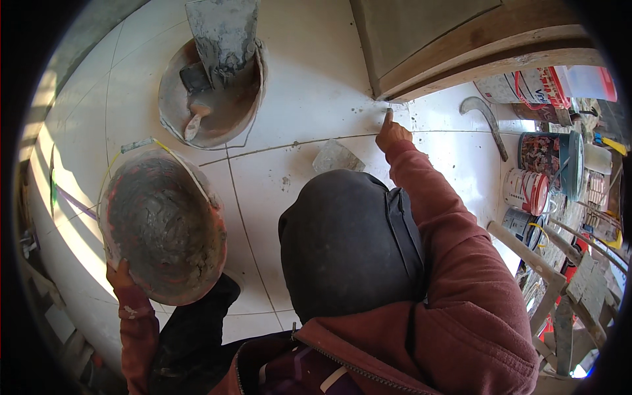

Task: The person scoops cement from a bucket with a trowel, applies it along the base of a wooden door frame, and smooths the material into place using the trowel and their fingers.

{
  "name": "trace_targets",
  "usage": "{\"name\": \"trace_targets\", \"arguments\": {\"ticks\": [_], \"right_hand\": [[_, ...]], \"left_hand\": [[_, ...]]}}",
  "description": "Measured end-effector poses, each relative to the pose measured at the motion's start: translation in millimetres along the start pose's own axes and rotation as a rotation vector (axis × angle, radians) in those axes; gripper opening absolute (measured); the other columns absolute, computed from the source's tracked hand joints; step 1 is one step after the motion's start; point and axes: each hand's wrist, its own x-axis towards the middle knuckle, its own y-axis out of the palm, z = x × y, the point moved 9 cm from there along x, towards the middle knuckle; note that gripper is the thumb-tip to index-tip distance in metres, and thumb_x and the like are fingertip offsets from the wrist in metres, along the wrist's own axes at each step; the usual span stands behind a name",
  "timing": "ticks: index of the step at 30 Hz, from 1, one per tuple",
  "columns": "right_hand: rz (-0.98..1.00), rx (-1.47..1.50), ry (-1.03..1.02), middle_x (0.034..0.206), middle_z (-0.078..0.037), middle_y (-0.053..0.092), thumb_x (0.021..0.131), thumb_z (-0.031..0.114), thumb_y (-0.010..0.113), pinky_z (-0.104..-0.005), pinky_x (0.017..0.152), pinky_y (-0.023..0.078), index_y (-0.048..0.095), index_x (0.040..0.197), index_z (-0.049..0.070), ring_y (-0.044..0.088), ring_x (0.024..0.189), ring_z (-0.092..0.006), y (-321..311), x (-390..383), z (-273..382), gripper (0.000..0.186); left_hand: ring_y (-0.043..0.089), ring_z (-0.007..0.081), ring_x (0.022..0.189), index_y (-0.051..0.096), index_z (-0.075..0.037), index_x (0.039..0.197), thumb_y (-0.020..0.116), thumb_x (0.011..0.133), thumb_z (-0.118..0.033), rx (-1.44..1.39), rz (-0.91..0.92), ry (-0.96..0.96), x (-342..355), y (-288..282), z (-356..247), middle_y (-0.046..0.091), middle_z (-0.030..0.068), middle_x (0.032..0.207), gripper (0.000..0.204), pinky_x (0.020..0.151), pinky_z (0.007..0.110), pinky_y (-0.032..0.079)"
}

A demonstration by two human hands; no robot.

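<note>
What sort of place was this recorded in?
Probably a room under building or renovation work. A bucket holds wet, grey, mortar-like paste, a second bucket holds grey-smeared tools, and paint-type pails line the right side of the white-tiled floor.

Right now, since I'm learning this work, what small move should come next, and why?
Perhaps bring the right hand over to steady the nearer bucket of grey paste: only the left hand is at its rim, while the right reaches toward the wooden frame.
</note>
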Motion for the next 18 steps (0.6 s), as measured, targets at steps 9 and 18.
{"name": "trace_targets", "arguments": {"ticks": [9, 18], "right_hand": [[0.025, 1.133, 0.218, 0.059, -0.012, 0.052, 0.078, 0.01, 0.05, -0.0312, 0.031, 0.036, 0.034, 0.099, -0.001, 0.048, 0.039, -0.0177, 28, 34, -17, 0.029], [-0.04, 1.295, 0.216, 0.067, -0.013, 0.057, 0.081, 0.01, 0.045, -0.0294, 0.033, 0.039, 0.028, 0.115, -0.004, 0.05, 0.042, -0.018, 20, 44, -16, 0.04]], "left_hand": [[0.054, 0.0244, 0.088, 0.044, 0.004, 0.117, 0.046, 0.072, -0.006, -0.059, 0.013, 0.022, -5, 8, -9, 0.054, 0.0137, 0.103, 0.047, 0.08, 0.033, 0.042], [0.055, 0.0274, 0.089, 0.044, 0.004, 0.118, 0.047, 0.072, -0.006, 0.012, 0.008, 0.008, 1, 0, -1, 0.054, 0.0162, 0.103, 0.048, 0.079, 0.035, 0.043]]}}
